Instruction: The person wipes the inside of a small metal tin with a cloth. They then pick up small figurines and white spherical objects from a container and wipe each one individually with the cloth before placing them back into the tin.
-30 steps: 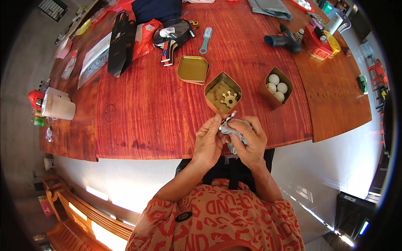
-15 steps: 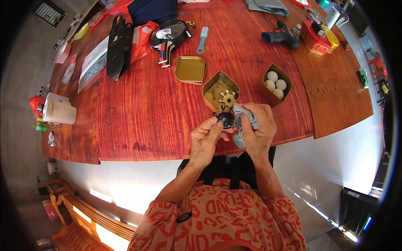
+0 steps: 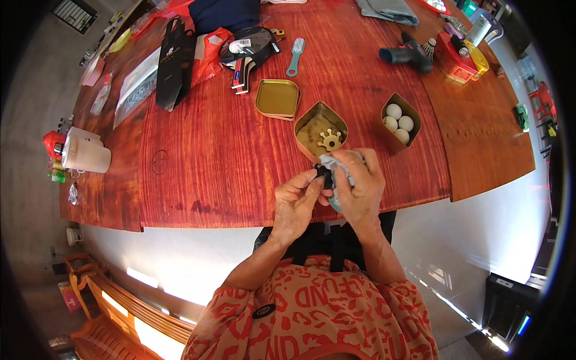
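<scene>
Small dark part [image 3: 324, 174] pinched between left hand [image 3: 295, 204] fingertips and right hand [image 3: 359, 187], over near table [image 3: 228, 156] edge. Right hand also clutches grey cloth [image 3: 333, 174], pressed against part. Gold tin [image 3: 320, 129] with gear-shaped piece [image 3: 330, 140] just beyond hands.

A home hobby room: cluttered red wooden table [image 3: 228, 150], wooden bench [image 3: 114, 318].

I see a red-stained wooden table [image 3: 240, 162], its grain bold and its finish faintly glossy. Near its front edge stands a brass-toned metal tin [image 3: 312, 129], matt inside. My right hand [image 3: 359, 187] bunches soft grey cloth [image 3: 336, 171] (matt, crumpled) against a small dark part [image 3: 325, 174], apparently smooth.
</scene>
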The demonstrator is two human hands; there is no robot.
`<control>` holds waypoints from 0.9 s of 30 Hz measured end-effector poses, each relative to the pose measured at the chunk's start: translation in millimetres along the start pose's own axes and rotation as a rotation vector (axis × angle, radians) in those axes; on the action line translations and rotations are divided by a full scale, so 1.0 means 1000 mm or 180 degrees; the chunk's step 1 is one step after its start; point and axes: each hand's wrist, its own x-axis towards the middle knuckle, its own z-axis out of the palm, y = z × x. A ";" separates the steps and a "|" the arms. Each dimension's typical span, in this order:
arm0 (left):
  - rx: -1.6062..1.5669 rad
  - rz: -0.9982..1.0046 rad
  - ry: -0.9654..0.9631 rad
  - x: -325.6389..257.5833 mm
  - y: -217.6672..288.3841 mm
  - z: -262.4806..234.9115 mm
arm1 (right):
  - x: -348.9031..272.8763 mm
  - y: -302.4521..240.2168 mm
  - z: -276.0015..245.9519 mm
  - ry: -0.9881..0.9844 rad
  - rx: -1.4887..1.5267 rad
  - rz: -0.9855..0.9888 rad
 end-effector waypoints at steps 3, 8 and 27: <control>-0.0144 -0.0187 0.0215 0.001 0.007 0.006 | 0.003 -0.003 -0.007 0.0179 -0.0130 0.0029; -0.0373 -0.0126 0.0168 0.003 -0.002 -0.003 | -0.010 -0.008 -0.004 -0.0091 -0.0555 -0.0799; -0.0917 -0.0504 0.0155 0.002 0.004 0.001 | -0.012 -0.001 -0.007 -0.0487 -0.1142 -0.1283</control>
